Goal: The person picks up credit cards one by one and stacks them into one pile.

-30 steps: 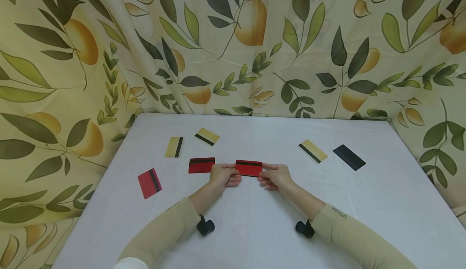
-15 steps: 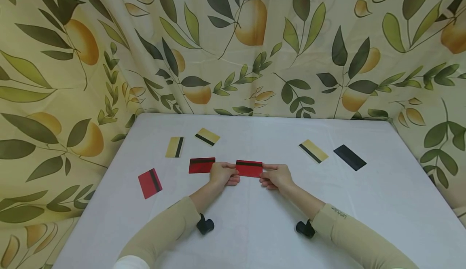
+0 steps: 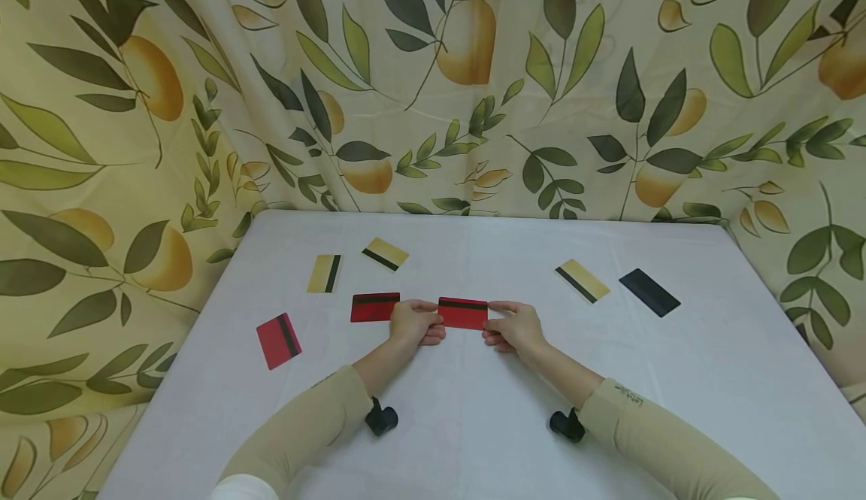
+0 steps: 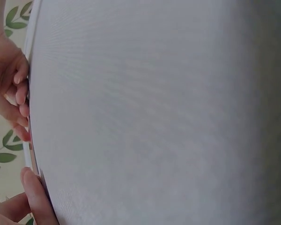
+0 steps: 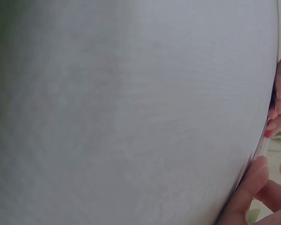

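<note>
A red magnetic-stripe card (image 3: 463,313) lies at the middle of the white table, its black stripe along the far edge. My left hand (image 3: 414,322) has thumb and index finger at its left end. At the right end, my right hand (image 3: 514,327) holds it likewise between thumb and index finger. Just left of my left hand lies a darker red striped card (image 3: 374,308). Both wrist views show mostly tabletop; fingers of the left hand (image 4: 35,199) and right hand (image 5: 253,187) appear at the margins, with the card barely visible edge-on.
Farther left lies another red card (image 3: 278,341). Two gold striped cards, one upright (image 3: 324,274) and one slanted (image 3: 386,254), lie at the back left. At the back right are a gold card (image 3: 582,281) and a black card (image 3: 649,292). A patterned curtain (image 3: 433,109) hangs behind the table.
The fingertips of both hands have shifted slightly outward at the ends of the red card. The card stays almost in place, and the other cards have not moved.
</note>
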`<state>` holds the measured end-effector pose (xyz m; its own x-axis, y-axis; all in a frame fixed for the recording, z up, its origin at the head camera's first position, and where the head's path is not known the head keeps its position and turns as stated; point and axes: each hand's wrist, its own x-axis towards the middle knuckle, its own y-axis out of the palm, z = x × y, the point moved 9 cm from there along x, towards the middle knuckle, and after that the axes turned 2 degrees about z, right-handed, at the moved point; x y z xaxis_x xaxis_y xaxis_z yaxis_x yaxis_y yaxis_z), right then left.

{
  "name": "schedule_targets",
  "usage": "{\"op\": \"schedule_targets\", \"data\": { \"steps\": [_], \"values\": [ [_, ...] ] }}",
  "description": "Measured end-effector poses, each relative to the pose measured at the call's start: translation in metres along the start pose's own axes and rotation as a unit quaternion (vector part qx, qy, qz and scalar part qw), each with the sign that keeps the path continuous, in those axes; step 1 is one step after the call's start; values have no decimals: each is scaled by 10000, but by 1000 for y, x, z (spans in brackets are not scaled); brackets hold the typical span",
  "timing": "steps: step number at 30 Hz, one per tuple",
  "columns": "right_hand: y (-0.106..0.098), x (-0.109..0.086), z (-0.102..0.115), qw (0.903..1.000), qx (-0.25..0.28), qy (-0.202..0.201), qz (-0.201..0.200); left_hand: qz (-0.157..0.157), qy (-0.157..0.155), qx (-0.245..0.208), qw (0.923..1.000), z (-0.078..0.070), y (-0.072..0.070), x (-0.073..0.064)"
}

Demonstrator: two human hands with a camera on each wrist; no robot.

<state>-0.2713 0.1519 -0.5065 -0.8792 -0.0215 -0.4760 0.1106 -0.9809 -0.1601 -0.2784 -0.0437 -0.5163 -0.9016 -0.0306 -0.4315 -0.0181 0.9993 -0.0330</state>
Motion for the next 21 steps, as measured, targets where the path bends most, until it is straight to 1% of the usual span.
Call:
{"op": "schedule_targets", "data": {
  "steps": [3, 6, 9, 12, 14, 16, 21],
  "values": [
    [-1, -1, 1, 10000, 36, 77, 42, -16, -53, -94, 9999, 1, -1, 1],
    [-3, -4, 2, 9998, 158, 151, 41, 12, -172, -384, 9991, 3, -2, 3],
    [-5, -7, 6, 9993, 345, 160, 26, 92, -402, -717, 9966, 3, -5, 4],
    [-6, -10, 9, 9986, 505, 146, 39, 175, -654, -905, 9936, 1, -11, 3],
    [-5, -12, 11, 9982, 574, 170, 78, 209, -760, -973, 9921, -2, -17, 1],
    [-1, -12, 12, 9978, 600, 184, 200, 225, -786, -1020, 9914, -7, -26, 0],
    [20, -13, 18, 9939, 778, 160, 763, 278, -604, -1100, 9917, -18, -56, -2]
  ]
}}
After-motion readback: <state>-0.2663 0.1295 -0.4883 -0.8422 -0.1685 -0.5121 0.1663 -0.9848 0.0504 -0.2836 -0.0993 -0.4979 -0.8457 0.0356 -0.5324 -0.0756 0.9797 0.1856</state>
